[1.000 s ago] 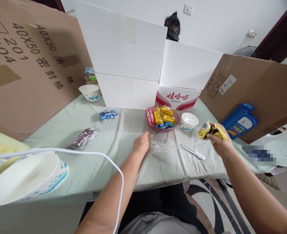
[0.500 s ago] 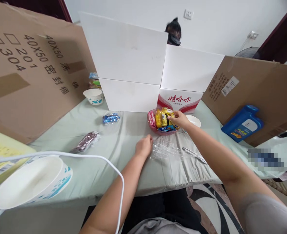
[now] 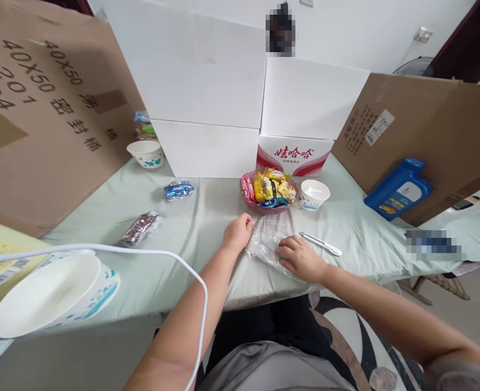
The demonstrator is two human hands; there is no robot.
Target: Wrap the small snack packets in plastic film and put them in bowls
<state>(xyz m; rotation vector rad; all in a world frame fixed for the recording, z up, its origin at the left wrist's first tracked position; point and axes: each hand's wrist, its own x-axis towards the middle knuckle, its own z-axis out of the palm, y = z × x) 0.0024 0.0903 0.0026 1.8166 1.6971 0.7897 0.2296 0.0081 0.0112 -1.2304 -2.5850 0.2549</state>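
Note:
A clear plastic bag lies crumpled on the cloth-covered table. My left hand is closed, its thumb and forefinger pinching the bag's upper left corner. On the bag's right part rests my right hand, palm down with fingers slightly bent and holding nothing visible. Just beyond the hands stands a pink bowl heaped with wrapped snacks in yellow, pink and blue. A white pen-like tool lies to the right of my right hand. Beside the bowl is a white paper bowl.
Cardboard panels wall off the back and sides. A blue bottle leans at right. Left of my hands lie a blue packet and a dark wrapped snack. A white cable crosses near a large paper bowl.
My right hand has left the snack bowl and come down toward me onto the plastic bag. My left hand stays at the bag's corner. The view has tilted slightly.

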